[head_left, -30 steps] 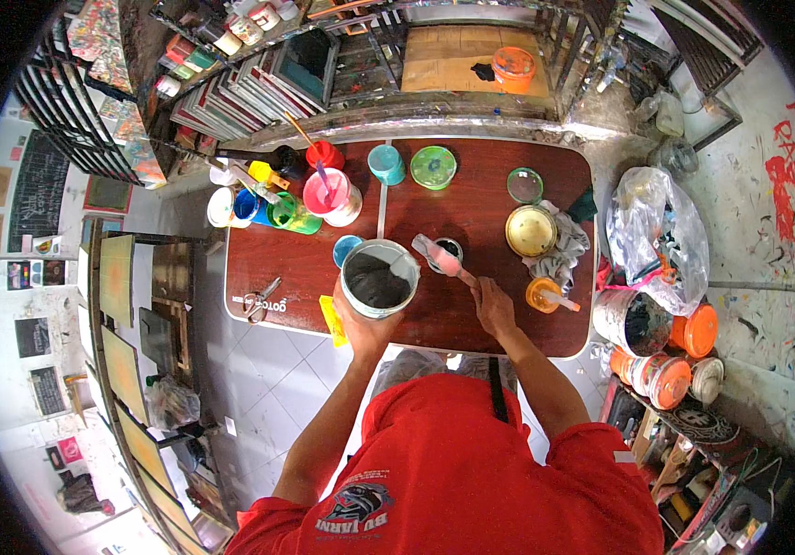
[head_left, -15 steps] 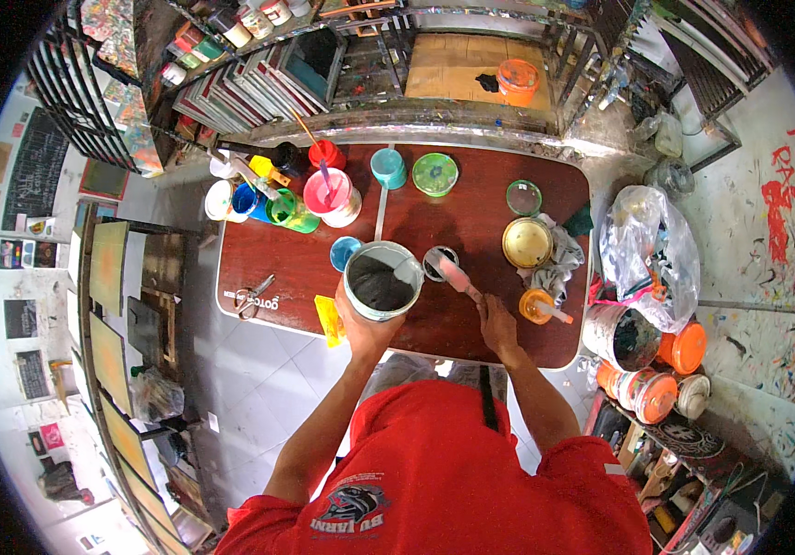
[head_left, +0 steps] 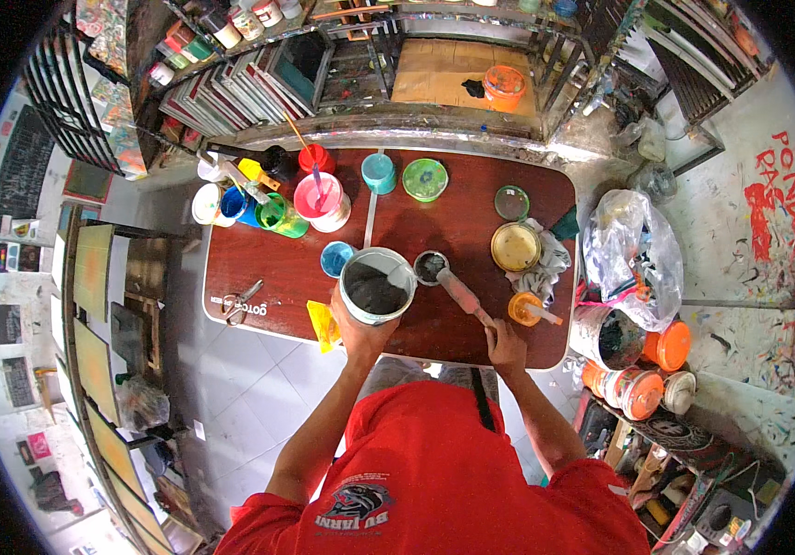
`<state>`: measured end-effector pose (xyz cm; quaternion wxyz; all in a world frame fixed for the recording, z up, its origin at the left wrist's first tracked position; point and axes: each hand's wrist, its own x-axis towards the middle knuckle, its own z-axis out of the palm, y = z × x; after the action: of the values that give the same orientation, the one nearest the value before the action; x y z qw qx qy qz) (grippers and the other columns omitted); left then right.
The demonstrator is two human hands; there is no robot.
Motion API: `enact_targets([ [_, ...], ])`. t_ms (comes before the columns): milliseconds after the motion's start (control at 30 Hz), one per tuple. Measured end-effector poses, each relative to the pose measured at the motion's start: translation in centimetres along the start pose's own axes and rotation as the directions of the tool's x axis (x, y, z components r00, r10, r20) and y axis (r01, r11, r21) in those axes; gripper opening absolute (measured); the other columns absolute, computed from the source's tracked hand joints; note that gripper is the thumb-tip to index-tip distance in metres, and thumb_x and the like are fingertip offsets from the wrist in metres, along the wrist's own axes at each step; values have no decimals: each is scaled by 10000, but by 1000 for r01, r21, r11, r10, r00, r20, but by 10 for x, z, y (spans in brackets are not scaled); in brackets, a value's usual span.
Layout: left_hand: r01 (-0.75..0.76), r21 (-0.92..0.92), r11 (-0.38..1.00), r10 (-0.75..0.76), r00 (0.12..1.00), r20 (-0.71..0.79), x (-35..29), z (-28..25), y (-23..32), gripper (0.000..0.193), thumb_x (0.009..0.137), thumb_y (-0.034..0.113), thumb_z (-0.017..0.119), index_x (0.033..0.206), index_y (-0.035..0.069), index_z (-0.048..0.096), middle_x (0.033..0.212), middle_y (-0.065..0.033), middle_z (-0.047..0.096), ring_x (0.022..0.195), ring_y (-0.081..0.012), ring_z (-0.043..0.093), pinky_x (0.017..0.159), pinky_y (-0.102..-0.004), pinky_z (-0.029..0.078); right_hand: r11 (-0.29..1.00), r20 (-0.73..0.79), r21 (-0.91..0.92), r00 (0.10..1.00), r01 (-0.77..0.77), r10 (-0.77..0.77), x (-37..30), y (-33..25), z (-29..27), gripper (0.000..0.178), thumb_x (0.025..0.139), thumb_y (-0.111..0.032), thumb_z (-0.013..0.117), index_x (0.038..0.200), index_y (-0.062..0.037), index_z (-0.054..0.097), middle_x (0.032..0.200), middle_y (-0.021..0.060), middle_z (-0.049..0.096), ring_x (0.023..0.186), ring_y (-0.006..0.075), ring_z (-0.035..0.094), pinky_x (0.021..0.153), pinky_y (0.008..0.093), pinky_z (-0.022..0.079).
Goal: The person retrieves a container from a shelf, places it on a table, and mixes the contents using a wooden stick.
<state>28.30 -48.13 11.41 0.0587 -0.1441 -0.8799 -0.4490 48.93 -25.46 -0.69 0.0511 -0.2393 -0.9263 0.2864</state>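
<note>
My left hand (head_left: 360,331) is closed around a white tub (head_left: 351,298) partly filled with dark grey material; the tub tilts a little toward me. A spatula (head_left: 460,294) with a pale pinkish blade is gripped at its handle by my right hand (head_left: 507,348). Its blade end is beside the near-right rim of a small cup (head_left: 432,268) with dark grey stuff inside; I cannot tell whether they touch. Just behind the tub stands a blue cup (head_left: 336,259). A yellow piece (head_left: 322,326) lies at the table edge, left of my left hand.
On the brown table (head_left: 277,268) are scissors (head_left: 244,303), a pink paint tub (head_left: 322,200), a teal jar (head_left: 379,174), a green lid (head_left: 425,179), a cream-coloured container (head_left: 516,247) and an orange cup (head_left: 523,310). A plastic bag (head_left: 633,259) and buckets stand to the right.
My right hand has drawn the spatula back toward me and to the right, so the cup's contents show more. My left hand still holds the tub. The whole view has shifted slightly.
</note>
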Motion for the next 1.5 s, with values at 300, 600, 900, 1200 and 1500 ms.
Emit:
enact_targets([
  [300, 27, -191, 981, -37, 998, -48, -8, 3, -2, 1012, 553, 174, 915, 1409, 60, 388, 1321, -160, 501, 1243, -355, 455, 1051, -491, 345, 996, -85, -86, 996, 4, -12, -23, -17, -32, 253, 975, -294, 564, 1060, -58, 590, 927, 172, 659, 756, 379, 664, 622, 496, 520],
  [600, 25, -177, 984, -36, 998, -56, -7, -6, 5, 986, 575, 185, 924, 1376, 17, 375, 1289, -149, 519, 1203, -285, 534, 1040, -422, 422, 942, 109, 304, 987, -144, 116, 11, -34, -7, 302, 1017, -265, 478, 985, -6, 630, 865, 245, 675, 782, 453, 646, 708, 541, 506],
  [900, -225, -59, 973, 217, 969, -120, 25, -34, 8, 950, 573, 278, 916, 1363, 47, 442, 1334, -179, 508, 1259, -379, 465, 1076, -493, 345, 989, 24, 140, 999, -36, 33, -16, -17, -32, 296, 966, -217, 570, 1143, 12, 632, 1020, 279, 663, 866, 443, 663, 705, 549, 511],
  [1200, -522, 126, 843, 530, 847, -33, 77, -39, 15, 976, 592, 291, 878, 1407, 51, 398, 1408, -199, 454, 1312, -424, 402, 1099, -558, 279, 735, 126, -513, 886, 444, -447, 51, -180, -272, 268, 901, -215, 644, 1136, -87, 638, 945, 127, 662, 709, 259, 644, 565, 381, 539],
  [1500, -763, -61, 644, 765, 643, 44, 121, -55, 45, 940, 541, 195, 880, 1361, 35, 449, 1333, -233, 483, 1269, -469, 464, 1066, -608, 369, 397, 259, -742, 778, 540, -572, 113, -263, -311, 199, 858, -164, 592, 1017, -45, 583, 787, 88, 643, 695, 247, 672, 544, 350, 544],
])
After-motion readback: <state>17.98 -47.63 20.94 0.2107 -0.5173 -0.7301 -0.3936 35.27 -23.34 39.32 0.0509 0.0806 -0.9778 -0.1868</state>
